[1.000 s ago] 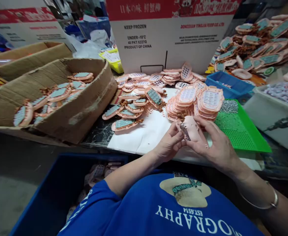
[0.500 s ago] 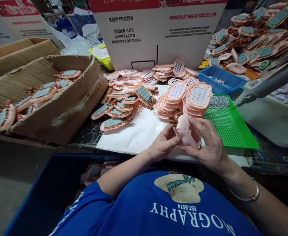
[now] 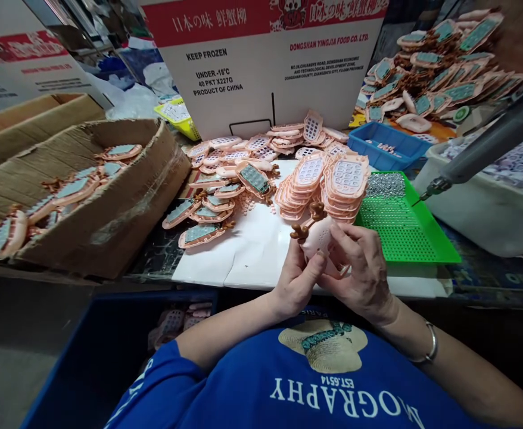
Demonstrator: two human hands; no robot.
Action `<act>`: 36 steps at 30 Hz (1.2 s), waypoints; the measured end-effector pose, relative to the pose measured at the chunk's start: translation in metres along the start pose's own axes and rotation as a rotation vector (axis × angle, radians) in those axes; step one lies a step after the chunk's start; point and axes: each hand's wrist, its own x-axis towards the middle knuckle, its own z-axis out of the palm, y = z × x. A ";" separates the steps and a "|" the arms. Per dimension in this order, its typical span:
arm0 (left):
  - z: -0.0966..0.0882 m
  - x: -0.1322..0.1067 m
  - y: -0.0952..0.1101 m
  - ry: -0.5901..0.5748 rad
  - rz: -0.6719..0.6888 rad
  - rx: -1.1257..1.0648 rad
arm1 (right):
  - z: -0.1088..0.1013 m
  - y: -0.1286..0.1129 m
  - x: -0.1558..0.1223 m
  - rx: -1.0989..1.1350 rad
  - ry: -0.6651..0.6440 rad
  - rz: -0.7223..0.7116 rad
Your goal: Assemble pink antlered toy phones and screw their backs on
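- Left hand (image 3: 295, 289): thumb pressed on a pink shell (image 3: 318, 238), fingers mostly hidden behind it.
- Right hand (image 3: 362, 271): fingers and thumb gripping the shell's other side.
- Shell tilted, held above the near edge of white paper (image 3: 243, 271); brown antlers (image 3: 301, 232) at its top.
- Just beyond: stacked pink panels (image 3: 345, 179) with gridded faces.
- Right: green perforated tray (image 3: 422, 241), small metallic bits (image 3: 384, 185) at its far end; driver tool (image 3: 471, 159) angled over it.
- Left: teal-faced pieces (image 3: 203, 233), partly on paper; farther, cardboard box (image 3: 152, 170) of similar pieces.
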 end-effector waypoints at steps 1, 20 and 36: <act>-0.001 -0.001 0.000 0.005 -0.011 -0.007 | 0.000 -0.001 0.000 0.024 0.002 0.019; 0.010 0.015 0.007 0.098 -0.216 -0.316 | 0.004 0.002 0.006 0.086 -0.100 0.148; -0.011 0.002 -0.002 0.097 0.092 0.055 | 0.012 -0.001 -0.002 0.009 -0.011 -0.051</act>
